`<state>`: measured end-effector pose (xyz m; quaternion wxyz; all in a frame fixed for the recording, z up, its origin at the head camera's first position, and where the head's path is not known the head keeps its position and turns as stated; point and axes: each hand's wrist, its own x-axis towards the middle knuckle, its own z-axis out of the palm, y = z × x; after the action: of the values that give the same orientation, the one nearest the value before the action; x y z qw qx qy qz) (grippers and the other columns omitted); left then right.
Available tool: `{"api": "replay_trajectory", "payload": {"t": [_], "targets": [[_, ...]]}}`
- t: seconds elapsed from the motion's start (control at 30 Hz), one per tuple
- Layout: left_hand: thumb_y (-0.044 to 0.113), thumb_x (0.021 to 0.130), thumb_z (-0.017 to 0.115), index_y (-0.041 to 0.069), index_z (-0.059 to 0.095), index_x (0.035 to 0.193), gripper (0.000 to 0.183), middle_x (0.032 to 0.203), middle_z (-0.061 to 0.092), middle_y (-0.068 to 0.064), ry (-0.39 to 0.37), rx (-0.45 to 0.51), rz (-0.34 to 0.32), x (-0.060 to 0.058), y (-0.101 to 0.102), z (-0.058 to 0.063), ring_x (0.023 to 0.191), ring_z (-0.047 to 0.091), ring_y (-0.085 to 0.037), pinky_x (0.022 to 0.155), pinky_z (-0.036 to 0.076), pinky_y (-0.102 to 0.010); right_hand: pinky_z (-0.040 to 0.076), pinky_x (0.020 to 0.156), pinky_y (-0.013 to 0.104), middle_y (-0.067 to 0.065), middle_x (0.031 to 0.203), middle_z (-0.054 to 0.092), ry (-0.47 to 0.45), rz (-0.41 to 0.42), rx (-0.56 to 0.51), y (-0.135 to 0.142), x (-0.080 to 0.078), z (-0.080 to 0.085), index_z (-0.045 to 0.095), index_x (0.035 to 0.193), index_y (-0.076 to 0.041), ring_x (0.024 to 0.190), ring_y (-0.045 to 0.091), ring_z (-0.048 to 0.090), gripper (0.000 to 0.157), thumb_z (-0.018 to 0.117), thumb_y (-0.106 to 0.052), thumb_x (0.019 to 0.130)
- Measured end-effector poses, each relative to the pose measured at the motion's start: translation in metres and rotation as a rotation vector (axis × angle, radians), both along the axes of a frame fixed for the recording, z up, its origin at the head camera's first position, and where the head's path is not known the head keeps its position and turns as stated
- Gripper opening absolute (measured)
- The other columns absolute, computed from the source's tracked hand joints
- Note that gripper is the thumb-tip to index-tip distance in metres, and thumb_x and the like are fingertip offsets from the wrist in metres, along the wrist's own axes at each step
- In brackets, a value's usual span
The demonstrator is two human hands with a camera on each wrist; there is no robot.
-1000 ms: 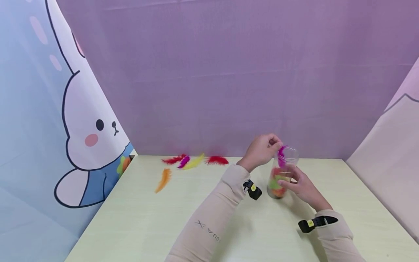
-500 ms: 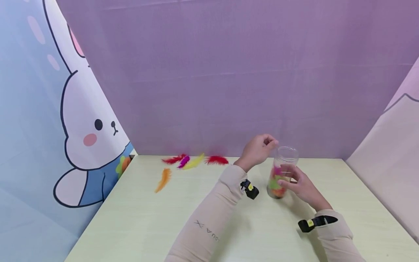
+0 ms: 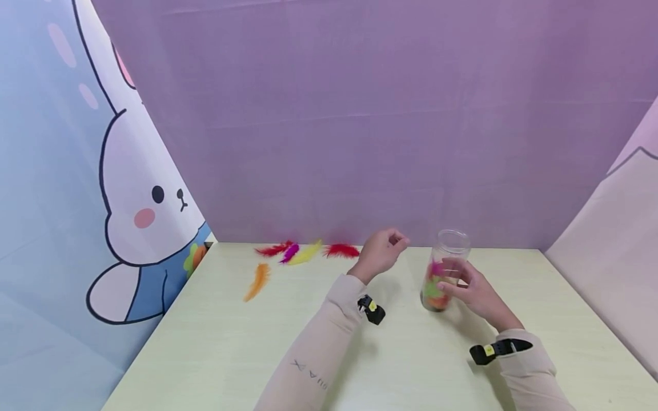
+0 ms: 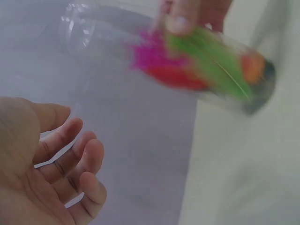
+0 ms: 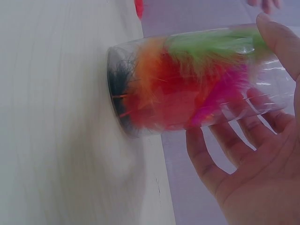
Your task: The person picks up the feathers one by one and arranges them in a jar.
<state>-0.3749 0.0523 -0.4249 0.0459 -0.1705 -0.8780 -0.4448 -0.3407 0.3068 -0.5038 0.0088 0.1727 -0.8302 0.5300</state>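
Upright on the table stands a clear jar (image 3: 452, 251) with green, red, orange and magenta feathers (image 5: 187, 79) inside, some dark ones at its bottom. My right hand (image 3: 475, 291) holds it around the middle, thumb on one side and fingers on the other, as the right wrist view shows. My left hand (image 3: 382, 254) hovers left of the jar, apart from it. Its fingers (image 4: 93, 154) are loosely bent with nothing between them in the left wrist view. Closest to that hand on the table lies a red feather (image 3: 341, 251).
Further left along the back edge lie a yellow feather (image 3: 305, 253), a purple feather (image 3: 289, 253) and another red feather (image 3: 273, 249). An orange feather (image 3: 257, 282) lies nearer the front. A purple cloth (image 3: 329, 142) hangs behind the pale table (image 3: 205, 354).
The magenta feather that my left hand held at the jar's mouth has been let go and sits lower inside. My left hand has moved away leftward; the right hand stays on the jar.
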Motion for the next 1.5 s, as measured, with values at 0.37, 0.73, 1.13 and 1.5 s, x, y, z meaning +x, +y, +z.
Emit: {"api": "replay_trajectory", "payload": {"t": [0.37, 0.73, 1.13, 1.5], "targets": [[0.027, 0.098, 0.066, 0.017, 0.075, 0.100, 0.014, 0.093, 0.071, 0.001, 0.048, -0.063, 0.173, 0.002, -0.052, -0.044, 0.082, 0.062, -0.012, 0.072, 0.048, -0.026, 0.052, 0.089, 0.022, 0.015, 0.137, 0.059, 0.019, -0.007, 0.003, -0.001, 0.000, -0.001, 0.046, 0.145, -0.010, 0.110, -0.004, 0.059, 0.057, 0.072, -0.025, 0.097], [0.023, 0.097, 0.066, 0.015, 0.075, 0.097, 0.012, 0.091, 0.074, -0.002, -0.013, -0.047, 0.317, 0.007, -0.106, -0.073, 0.083, 0.065, -0.017, 0.075, 0.051, -0.035, 0.051, 0.089, 0.021, 0.012, 0.138, 0.060, 0.012, -0.023, 0.010, 0.002, 0.003, 0.002, 0.044, 0.147, -0.010, 0.110, -0.005, 0.059, 0.058, 0.071, -0.026, 0.097], [0.024, 0.098, 0.066, 0.013, 0.074, 0.103, 0.015, 0.095, 0.074, -0.007, -0.109, -0.048, 0.575, 0.005, -0.171, -0.082, 0.084, 0.069, -0.024, 0.074, 0.053, -0.041, 0.053, 0.089, 0.023, 0.007, 0.134, 0.061, 0.014, 0.003, -0.021, -0.001, 0.001, -0.002, 0.046, 0.145, -0.010, 0.110, -0.003, 0.061, 0.056, 0.072, -0.023, 0.097], [0.018, 0.095, 0.065, 0.013, 0.072, 0.116, 0.023, 0.103, 0.078, -0.011, -0.119, -0.145, 0.692, -0.005, -0.198, -0.089, 0.087, 0.072, -0.035, 0.065, 0.051, -0.042, 0.052, 0.090, 0.022, 0.020, 0.139, 0.058, 0.009, 0.008, -0.034, -0.002, -0.002, -0.004, 0.045, 0.146, -0.008, 0.110, -0.001, 0.061, 0.057, 0.072, -0.022, 0.097]]}}
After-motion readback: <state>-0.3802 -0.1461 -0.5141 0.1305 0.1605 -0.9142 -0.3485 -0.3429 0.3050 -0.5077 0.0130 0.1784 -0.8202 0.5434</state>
